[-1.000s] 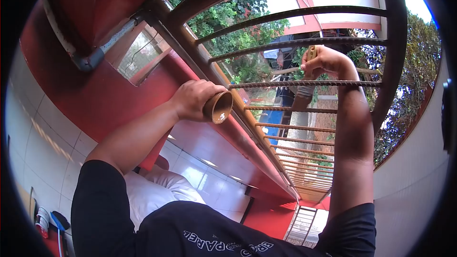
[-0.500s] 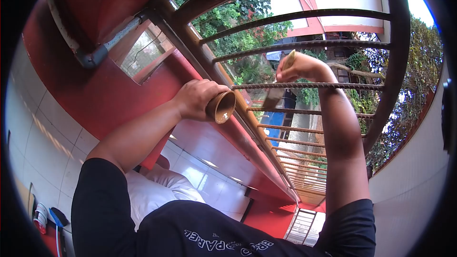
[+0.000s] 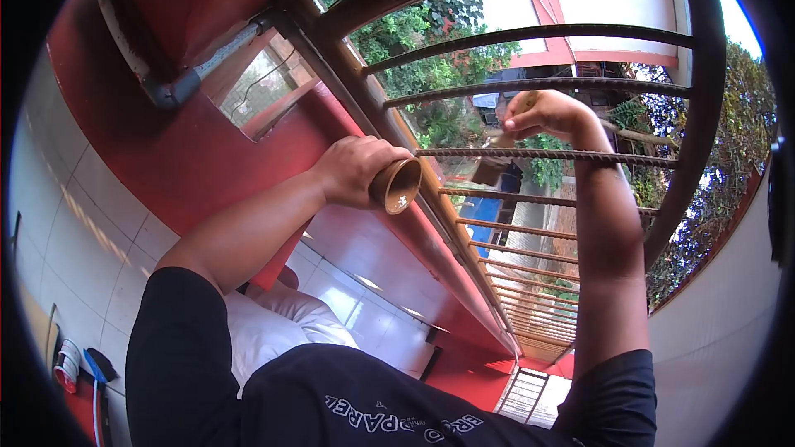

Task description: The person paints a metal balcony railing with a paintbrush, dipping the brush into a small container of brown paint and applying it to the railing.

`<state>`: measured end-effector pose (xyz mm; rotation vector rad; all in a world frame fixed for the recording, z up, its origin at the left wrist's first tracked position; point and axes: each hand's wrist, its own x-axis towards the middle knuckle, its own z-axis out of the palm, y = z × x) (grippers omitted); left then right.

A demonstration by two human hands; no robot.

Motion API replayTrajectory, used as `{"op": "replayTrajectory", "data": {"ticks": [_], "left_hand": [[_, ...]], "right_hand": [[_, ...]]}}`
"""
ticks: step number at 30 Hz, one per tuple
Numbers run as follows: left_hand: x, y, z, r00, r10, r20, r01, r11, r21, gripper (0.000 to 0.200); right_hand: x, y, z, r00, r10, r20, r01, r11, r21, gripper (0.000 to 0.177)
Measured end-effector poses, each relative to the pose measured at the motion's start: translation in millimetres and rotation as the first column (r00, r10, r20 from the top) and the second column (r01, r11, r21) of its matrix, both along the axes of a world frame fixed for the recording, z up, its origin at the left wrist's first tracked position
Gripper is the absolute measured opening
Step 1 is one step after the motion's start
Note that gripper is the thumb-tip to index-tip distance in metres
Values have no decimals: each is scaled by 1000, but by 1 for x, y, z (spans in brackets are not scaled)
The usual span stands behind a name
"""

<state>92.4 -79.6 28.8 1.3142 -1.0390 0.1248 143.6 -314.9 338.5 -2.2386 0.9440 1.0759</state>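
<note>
So, the round brown cup (image 3: 380,190) is gripped in the left hand (image 3: 354,167), fingers wrapped over its outer wall, right by the red wall (image 3: 248,174). It's tipped over quite a bit, mouth turned sideways, and a wet-looking shine can be seen inside. How much is in there can't be told.

The flat brush with the yellowish-tan handle (image 3: 490,170) is pinched by the handle between thumb and fingers of the right hand (image 3: 546,113). That hand is reached through the brown metal grille (image 3: 704,50), with one ribbed bar (image 3: 642,159) crossing in front of the forearm. The brush head is seen behind that same bar; whether any metal is touched can't be made out.

Handling-wise, the brush would be judged light, with a stiff handle and a softer, bendy head, so it's best held low on the handle, clear of the bristles. The cup looks light and fairly rigid, but a smeared wall could get slippery, so it's best grabbed around the body, below the rim.
</note>
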Motion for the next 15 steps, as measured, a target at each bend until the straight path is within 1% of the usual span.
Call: {"op": "replayTrajectory", "data": {"ticks": [2,3,4,6,9,10,12,13,14,15], "left_hand": [[1,-1,1,1000,0,6,0,1000,-5,69],[1,-2,0,1000,-4,4,4,1000,3,69],[1,-1,-1,1000,-11,3,11,1000,15,69],[0,1,-2,1000,2,8,-3,1000,18,68],[2,0,-1,1000,14,18,-14,1000,3,68],[1,0,-1,1000,13,21,-13,1000,-5,68],[1,0,-1,1000,8,24,-8,1000,13,68],[1,0,-1,1000,6,27,-7,1000,18,68],[2,0,0,1000,2,22,-2,1000,10,68],[2,0,0,1000,1,16,-1,1000,5,67]], "right_hand": [[-4,3,-24,999,33,28,-33,999,1,21],[-5,5,-38,995,95,4,-95,995,-29,20],[-8,6,-51,979,202,-8,-202,979,-21,16],[-9,0,-67,971,215,-106,-211,976,46,13],[-1,-3,-44,903,323,-281,-338,941,-2,17],[0,-4,-35,945,189,-268,-198,980,-10,16],[-1,0,-27,975,125,-184,-129,992,-9,14],[-2,5,-32,983,137,-121,-137,990,6,16],[-8,11,-39,989,140,-44,-142,989,-34,15],[-10,11,-50,973,223,-60,-225,974,-23,14]]}}
